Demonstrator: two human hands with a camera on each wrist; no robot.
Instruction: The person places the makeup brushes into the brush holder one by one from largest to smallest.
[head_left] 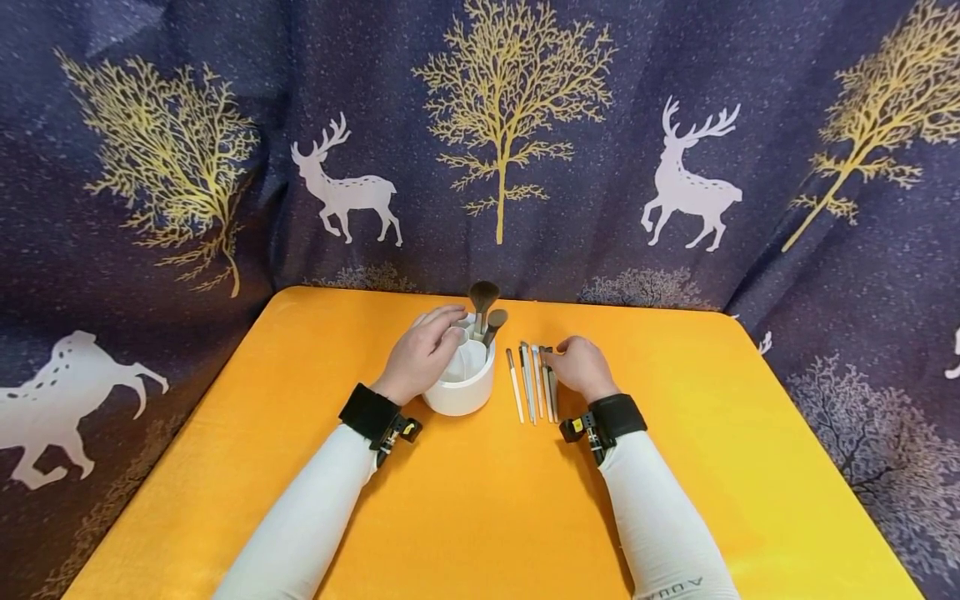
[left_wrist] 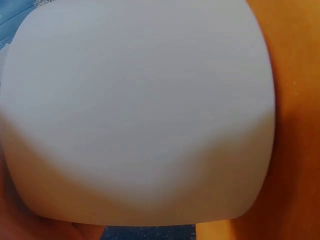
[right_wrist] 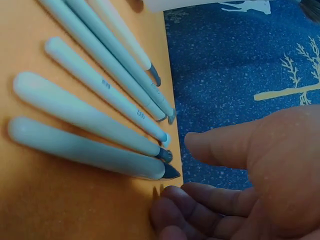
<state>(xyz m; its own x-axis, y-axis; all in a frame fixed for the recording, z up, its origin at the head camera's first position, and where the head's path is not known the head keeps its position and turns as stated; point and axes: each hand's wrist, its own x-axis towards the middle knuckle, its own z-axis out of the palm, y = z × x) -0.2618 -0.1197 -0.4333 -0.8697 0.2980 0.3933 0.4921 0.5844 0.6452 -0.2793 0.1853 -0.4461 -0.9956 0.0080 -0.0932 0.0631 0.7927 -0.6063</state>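
A white round brush holder point(head_left: 459, 400) with inner compartments stands on the table. My left hand point(head_left: 420, 358) grips its left side, fingers reaching over the rim; its wall point(left_wrist: 140, 110) fills most of the left wrist view. A large fluffy makeup brush point(head_left: 483, 295) and a smaller makeup brush point(head_left: 496, 320) stand in it, bristles up. Right of the holder, several slim makeup brushes point(head_left: 515, 387) lie side by side, bristles away from me. My right hand point(head_left: 584, 367) is at the bristle end of the rightmost brush point(right_wrist: 87, 150), thumb and fingers apart with nothing between them.
The table point(head_left: 480, 517) has an orange top. Behind it hangs a dark blue curtain point(head_left: 577, 217) with white deer and gold trees. Each wrist wears a black strap point(head_left: 617, 417) with a small camera.
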